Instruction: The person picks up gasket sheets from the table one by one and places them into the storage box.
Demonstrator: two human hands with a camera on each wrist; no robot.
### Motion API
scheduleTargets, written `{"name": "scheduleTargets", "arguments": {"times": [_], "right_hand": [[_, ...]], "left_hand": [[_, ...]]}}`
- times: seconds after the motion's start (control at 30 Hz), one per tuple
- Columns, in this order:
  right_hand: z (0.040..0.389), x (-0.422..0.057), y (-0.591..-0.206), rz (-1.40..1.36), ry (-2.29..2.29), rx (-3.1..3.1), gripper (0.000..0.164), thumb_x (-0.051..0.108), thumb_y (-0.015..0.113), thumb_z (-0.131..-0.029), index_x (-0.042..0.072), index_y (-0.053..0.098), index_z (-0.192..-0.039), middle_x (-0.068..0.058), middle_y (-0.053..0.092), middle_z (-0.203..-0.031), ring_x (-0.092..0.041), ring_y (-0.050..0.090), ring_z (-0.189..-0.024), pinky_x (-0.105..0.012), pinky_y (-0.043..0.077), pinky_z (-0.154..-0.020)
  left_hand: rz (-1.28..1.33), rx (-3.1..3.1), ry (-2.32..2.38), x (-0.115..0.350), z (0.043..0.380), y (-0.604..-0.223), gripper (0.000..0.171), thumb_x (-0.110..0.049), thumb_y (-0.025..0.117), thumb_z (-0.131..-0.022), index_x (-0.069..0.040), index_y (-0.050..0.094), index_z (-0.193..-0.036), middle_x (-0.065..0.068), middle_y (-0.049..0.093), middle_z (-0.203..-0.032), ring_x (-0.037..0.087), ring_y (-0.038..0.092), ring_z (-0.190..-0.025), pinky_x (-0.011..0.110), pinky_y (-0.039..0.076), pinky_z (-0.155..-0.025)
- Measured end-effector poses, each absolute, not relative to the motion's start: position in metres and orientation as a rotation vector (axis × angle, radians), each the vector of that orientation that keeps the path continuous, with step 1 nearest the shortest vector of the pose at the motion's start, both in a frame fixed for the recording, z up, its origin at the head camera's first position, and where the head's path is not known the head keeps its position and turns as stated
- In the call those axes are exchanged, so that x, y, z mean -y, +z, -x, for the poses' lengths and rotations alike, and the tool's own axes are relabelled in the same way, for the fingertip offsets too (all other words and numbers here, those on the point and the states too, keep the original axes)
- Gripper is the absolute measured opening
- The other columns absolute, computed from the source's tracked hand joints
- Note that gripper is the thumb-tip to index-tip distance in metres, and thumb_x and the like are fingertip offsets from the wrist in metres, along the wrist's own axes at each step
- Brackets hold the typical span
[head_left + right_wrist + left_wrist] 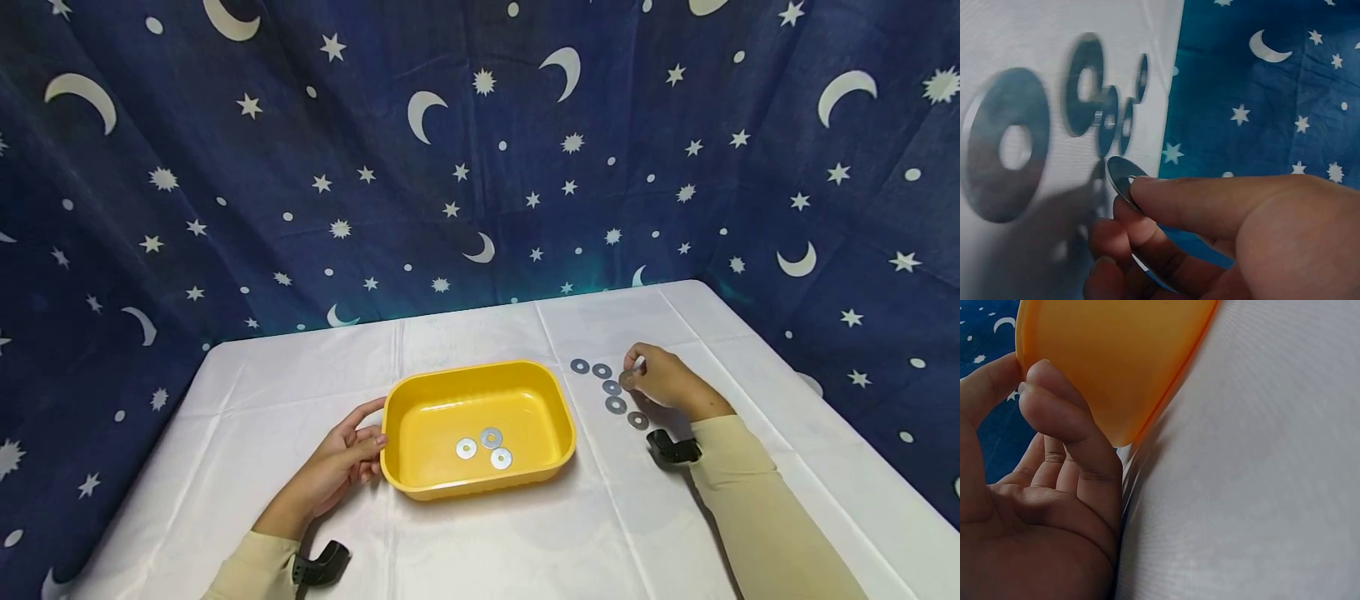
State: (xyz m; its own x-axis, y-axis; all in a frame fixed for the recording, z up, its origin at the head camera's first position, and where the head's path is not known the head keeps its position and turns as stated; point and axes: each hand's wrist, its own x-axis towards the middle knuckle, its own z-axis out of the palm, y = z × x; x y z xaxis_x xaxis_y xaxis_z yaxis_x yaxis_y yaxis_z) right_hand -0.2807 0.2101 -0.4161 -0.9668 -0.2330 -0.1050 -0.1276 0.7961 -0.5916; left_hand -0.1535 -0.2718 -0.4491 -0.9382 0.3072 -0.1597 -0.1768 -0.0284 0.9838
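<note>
A yellow tray (480,487) stands on the table with three metal washers (491,437) lying in it. My left hand (337,467) holds the tray at its left end, the thumb over the rim and the index finger at the far corner; the left wrist view shows the tray wall (1104,369) by the fingertips. Right of the tray, my right hand (663,379) pinches a grey washer (1124,175) between thumb and fingers. A thin curved edge shows among its lower fingers; I cannot tell what it is. Several loose washers (616,405) lie on the cloth beside that hand.
A white cloth (510,550) with fold creases covers the table. Dark blue fabric (420,192) with moons and stars hangs behind and at both sides. Each wrist wears a black strap-on device (322,565).
</note>
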Motion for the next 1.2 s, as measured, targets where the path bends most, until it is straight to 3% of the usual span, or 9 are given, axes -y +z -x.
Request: {"name": "scheduleTargets", "arguments": {"times": [0.13,0.5,0.73,0.97,1.2], "right_hand": [[0.281,-0.208,-0.408,0.29,-0.951,-2.827,0.013,0.005,0.059,-0.092,0.002,0.054,-0.104,-0.01,0.055,-0.079,-0.019,0.055,-0.061,-0.031,0.047,-0.056],[0.266,-0.175,-0.394,0.362,-1.142,-2.796,0.017,0.005,0.061,-0.095,0.003,0.057,-0.111,-0.01,0.058,-0.081,-0.023,0.059,-0.066,-0.026,0.051,-0.058],[0.251,-0.152,-0.381,0.452,-1.31,-2.76,0.015,0.002,0.062,-0.095,0.004,0.06,-0.109,-0.012,0.062,-0.086,-0.028,0.066,-0.075,-0.04,0.061,-0.073],[0.232,-0.134,-0.364,0.539,-1.431,-2.764,0.019,0.0,0.064,-0.094,0.005,0.062,-0.113,-0.01,0.064,-0.089,-0.019,0.065,-0.075,-0.026,0.057,-0.071],[0.216,-0.119,-0.358,0.614,-1.475,-2.72,0.02,0.0,0.065,-0.093,0.009,0.064,-0.111,-0.008,0.064,-0.088,-0.024,0.064,-0.076,-0.026,0.057,-0.071]], "left_hand": [[-0.137,-1.928,2.027,0.271,0.155,-0.449,0.068,-0.016,0.057,-0.102,-0.013,0.017,-0.157,-0.003,0.06,-0.094,0.007,0.055,-0.065,0.015,0.047,-0.056],[-0.138,-1.916,2.019,0.273,0.154,-0.453,0.068,-0.015,0.056,-0.102,-0.012,0.017,-0.157,-0.002,0.06,-0.095,0.007,0.056,-0.065,0.016,0.047,-0.056],[-0.135,-1.938,2.024,0.275,0.152,-0.45,0.066,-0.013,0.054,-0.102,-0.012,0.018,-0.157,-0.001,0.06,-0.095,0.008,0.055,-0.065,0.015,0.047,-0.056],[-0.143,-1.93,2.016,0.273,0.153,-0.448,0.066,-0.014,0.054,-0.103,-0.012,0.017,-0.157,-0.002,0.06,-0.095,0.008,0.055,-0.066,0.015,0.046,-0.057],[-0.152,-1.919,2.029,0.273,0.152,-0.45,0.066,-0.014,0.054,-0.103,-0.012,0.017,-0.157,-0.002,0.06,-0.095,0.007,0.055,-0.065,0.015,0.046,-0.057]]}}
